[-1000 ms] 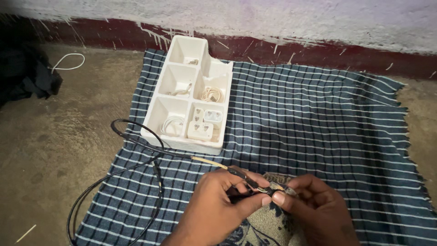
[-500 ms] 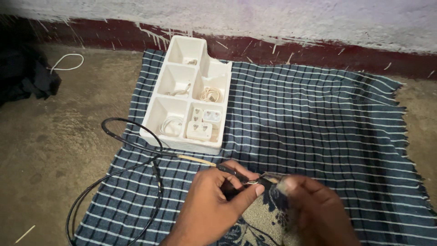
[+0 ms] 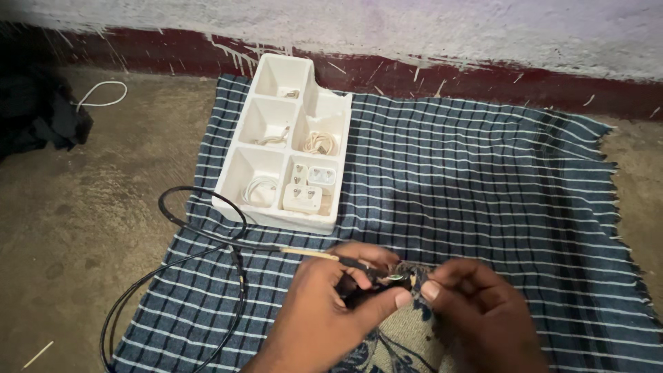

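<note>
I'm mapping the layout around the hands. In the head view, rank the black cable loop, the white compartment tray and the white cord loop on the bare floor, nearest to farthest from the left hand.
From the left hand:
1. Black cable loop, on the cloth's left edge, just up-left.
2. White compartment tray, farther up the cloth.
3. White cord loop, far left near the wall.

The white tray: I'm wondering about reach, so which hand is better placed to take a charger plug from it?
Probably left. The left hand lies just below the white tray; the right hand sits farther right. Both are pinching the black cable end.
</note>
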